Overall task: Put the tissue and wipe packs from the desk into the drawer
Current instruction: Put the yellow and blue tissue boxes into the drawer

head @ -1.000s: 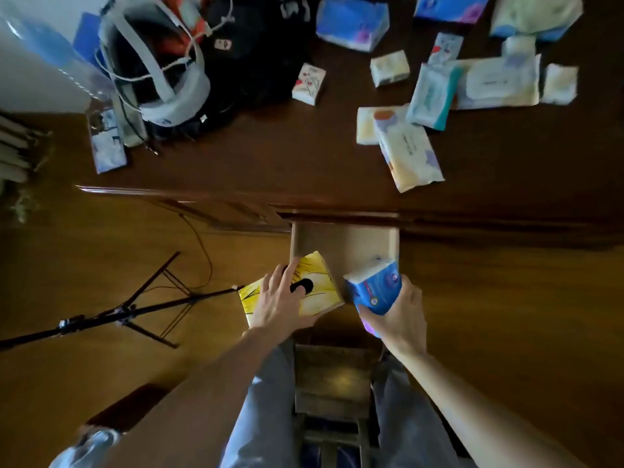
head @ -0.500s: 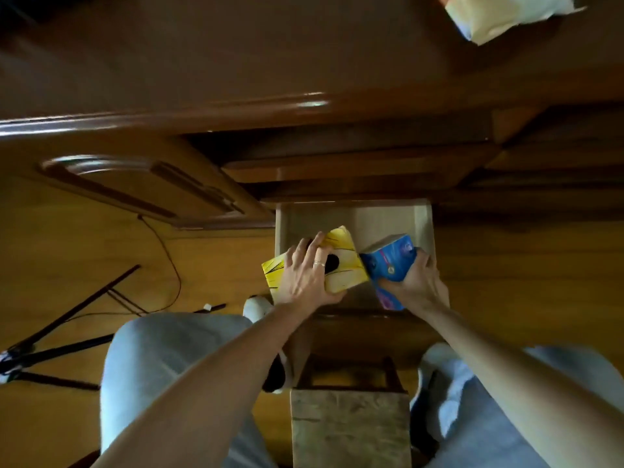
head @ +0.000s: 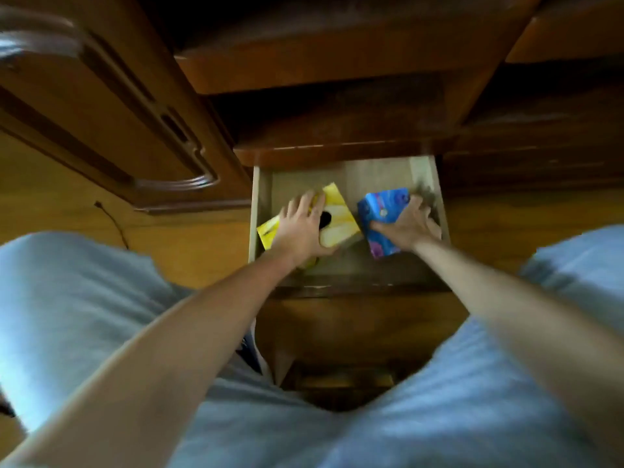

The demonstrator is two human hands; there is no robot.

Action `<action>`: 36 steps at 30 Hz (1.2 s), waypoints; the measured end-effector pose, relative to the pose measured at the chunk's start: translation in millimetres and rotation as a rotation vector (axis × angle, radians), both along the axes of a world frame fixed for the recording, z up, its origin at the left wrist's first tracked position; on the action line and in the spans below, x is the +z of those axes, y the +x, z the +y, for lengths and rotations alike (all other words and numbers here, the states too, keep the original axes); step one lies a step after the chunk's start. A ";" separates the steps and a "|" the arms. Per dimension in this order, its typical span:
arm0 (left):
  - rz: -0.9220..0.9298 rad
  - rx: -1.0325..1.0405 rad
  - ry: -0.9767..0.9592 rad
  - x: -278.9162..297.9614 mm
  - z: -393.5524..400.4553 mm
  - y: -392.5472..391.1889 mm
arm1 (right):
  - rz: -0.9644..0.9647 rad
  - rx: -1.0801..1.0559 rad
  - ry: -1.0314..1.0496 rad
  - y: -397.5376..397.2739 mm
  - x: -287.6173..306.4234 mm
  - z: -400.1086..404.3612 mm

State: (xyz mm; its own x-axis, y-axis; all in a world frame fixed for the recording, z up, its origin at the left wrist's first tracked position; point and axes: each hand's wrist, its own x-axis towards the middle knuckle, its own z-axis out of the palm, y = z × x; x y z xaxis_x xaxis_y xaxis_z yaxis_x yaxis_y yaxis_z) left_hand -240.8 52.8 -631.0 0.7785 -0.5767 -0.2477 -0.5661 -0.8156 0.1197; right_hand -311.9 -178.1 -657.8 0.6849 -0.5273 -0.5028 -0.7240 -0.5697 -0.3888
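Head view: motion blur softens everything, and your palms hide much of both packs. Your left hand (head: pixel 299 228) clamps the yellow pack (head: pixel 337 214) and your right hand (head: pixel 407 226) clamps the blue pack (head: pixel 380 211), both inside the open drawer (head: pixel 261 184). Your grey-clad knees (head: pixel 67 298) flank your arms.

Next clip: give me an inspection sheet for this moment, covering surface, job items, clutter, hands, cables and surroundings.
Surface: open drawer, pale wood bottom; the desk top is out of view.
Job's things: yellow pack on the left side of the drawer, blue pack on the right, both inside.
Clutter: nothing seen.
Grippers: left hand grips the yellow pack; right hand grips the blue pack.
Cables: thin dark cable on the floor at left.
Surroundings: dark wooden desk front, wooden floor, person's grey-clad legs.
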 end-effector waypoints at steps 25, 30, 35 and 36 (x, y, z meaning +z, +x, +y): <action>0.322 -0.109 0.152 -44.9 22.1 -3.8 | 0.002 0.016 0.154 -15.8 -19.1 7.4; 0.310 -0.077 0.086 -54.9 31.0 -2.1 | 0.160 0.179 0.080 -14.5 -33.8 12.8; 0.321 -0.061 0.034 -59.5 32.9 0.9 | 0.145 0.326 0.222 -5.8 -37.9 21.5; 0.327 -0.057 0.027 -59.8 33.1 1.4 | 0.127 0.345 0.201 -4.9 -39.8 22.7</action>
State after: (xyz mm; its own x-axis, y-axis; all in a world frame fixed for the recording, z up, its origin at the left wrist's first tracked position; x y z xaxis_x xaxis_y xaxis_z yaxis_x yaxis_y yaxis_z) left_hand -239.4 85.8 -690.8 0.6218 -0.6071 -0.4948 -0.5462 -0.7889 0.2817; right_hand -316.8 -155.4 -697.6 0.7301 -0.1606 -0.6642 -0.5534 -0.7092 -0.4368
